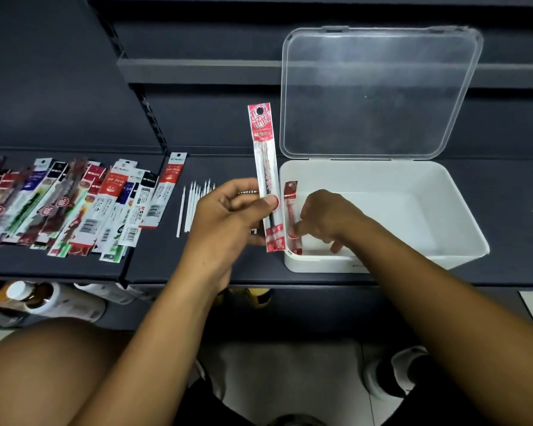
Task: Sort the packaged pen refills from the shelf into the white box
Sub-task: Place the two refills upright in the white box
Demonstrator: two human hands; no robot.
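Observation:
My left hand (228, 216) grips a long red-and-white refill packet (264, 167) upright, just left of the white box (413, 176). My right hand (323, 219) reaches inside the box at its near left corner, fingers pressing a short red refill packet (291, 210) that stands against the left wall. The box's clear lid (379, 90) stands open behind it. A fanned row of several packaged refills (74, 207) lies on the dark shelf (154, 259) to the left.
Several loose white refill sticks (191, 207) lie on the shelf between the packets and my left hand. Bottles (31, 298) sit on the lower shelf below. My knee and shoes show at the bottom.

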